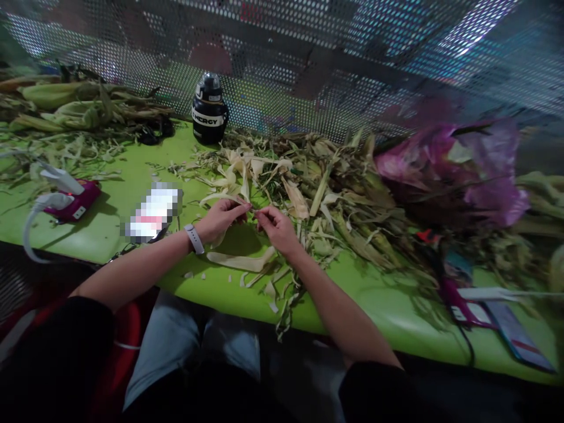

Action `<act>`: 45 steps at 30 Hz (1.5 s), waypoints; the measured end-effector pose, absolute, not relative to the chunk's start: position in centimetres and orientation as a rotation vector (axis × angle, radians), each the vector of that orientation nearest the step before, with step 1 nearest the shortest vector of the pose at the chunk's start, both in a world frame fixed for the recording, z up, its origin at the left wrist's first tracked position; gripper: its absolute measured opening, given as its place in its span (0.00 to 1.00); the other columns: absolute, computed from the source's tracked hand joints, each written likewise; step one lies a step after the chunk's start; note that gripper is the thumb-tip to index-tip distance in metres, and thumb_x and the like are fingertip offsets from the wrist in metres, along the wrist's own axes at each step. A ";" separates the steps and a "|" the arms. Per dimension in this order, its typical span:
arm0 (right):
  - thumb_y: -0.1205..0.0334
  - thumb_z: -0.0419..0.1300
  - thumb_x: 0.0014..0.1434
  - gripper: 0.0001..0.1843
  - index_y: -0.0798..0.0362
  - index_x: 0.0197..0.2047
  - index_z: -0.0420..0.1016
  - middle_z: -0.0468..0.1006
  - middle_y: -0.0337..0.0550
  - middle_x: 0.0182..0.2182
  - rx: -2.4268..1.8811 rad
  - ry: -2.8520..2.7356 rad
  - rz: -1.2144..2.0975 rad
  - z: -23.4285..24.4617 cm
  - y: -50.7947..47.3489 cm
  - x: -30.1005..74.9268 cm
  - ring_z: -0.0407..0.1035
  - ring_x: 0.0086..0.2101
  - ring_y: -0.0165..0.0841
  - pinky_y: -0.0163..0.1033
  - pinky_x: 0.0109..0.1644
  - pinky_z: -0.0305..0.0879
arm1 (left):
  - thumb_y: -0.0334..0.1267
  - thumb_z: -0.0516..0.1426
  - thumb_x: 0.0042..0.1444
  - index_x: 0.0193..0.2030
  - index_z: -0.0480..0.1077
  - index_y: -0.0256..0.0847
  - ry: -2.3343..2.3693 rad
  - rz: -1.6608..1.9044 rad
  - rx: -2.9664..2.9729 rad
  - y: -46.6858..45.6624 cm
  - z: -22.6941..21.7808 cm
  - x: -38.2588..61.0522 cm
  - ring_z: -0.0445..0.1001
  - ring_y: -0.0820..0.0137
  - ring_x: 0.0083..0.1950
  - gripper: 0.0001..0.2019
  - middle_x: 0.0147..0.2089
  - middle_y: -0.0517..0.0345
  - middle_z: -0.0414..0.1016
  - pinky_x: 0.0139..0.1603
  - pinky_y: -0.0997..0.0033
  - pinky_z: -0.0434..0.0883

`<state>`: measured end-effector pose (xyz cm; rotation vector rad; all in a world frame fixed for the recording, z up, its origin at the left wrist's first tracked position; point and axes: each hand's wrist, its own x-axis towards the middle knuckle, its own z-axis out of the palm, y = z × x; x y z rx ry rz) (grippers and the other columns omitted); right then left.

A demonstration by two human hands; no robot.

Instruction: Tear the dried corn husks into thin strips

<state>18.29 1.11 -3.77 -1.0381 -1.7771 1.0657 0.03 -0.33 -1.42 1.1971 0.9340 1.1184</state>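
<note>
Over the green tabletop my left hand (pixel 227 214), with a pale watch band on its wrist, is closed in a pinch. Close by on the right, my right hand (pixel 275 229) also pinches with thumb and finger, the fingertips of both hands nearly meeting. Whatever lies between them is too small and dim to name. Beneath the hands is a long pale strip of corn husk (pixel 240 260). Just beyond them spreads a heap of dry corn husks (pixel 304 176), partly pale and partly green-brown.
A black bottle (pixel 209 117) stands behind the husks. Left are a lit phone (pixel 154 211), a magenta power strip (pixel 77 202) with plugs, and more husks (pixel 66 106). A pink plastic bag (pixel 458 170), another power strip (pixel 467 308) and a phone (pixel 517 335) lie right. Perforated metal (pixel 282 53) rises behind.
</note>
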 end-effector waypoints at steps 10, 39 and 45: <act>0.40 0.58 0.59 0.21 0.52 0.33 0.70 0.73 0.36 0.24 -1.040 -1.728 1.020 -3.8 1.3 18.7 0.68 0.27 0.29 0.36 0.35 0.64 | 0.44 0.65 0.52 0.35 0.75 0.32 0.714 0.975 1.277 0.2 -1.8 -0.6 0.71 0.75 0.30 0.14 0.30 0.55 0.76 0.36 0.70 0.67; 0.48 0.58 0.61 0.16 0.53 0.33 0.72 0.74 0.39 0.29 -0.973 -1.835 0.887 -2.6 0.3 18.0 0.68 0.33 0.31 0.38 0.42 0.63 | 0.35 0.68 0.48 0.44 0.74 0.39 0.722 1.214 0.941 0.3 -1.3 -0.2 0.75 0.67 0.57 0.16 0.51 0.53 0.79 0.60 0.69 0.68; 0.46 0.57 0.62 0.16 0.51 0.35 0.69 0.72 0.37 0.29 -0.993 -1.644 1.027 -2.4 0.6 18.4 0.68 0.31 0.29 0.36 0.40 0.65 | 0.36 0.68 0.48 0.44 0.74 0.37 0.834 1.246 0.956 0.8 -1.9 -0.5 0.77 0.70 0.50 0.16 0.45 0.56 0.79 0.58 0.69 0.69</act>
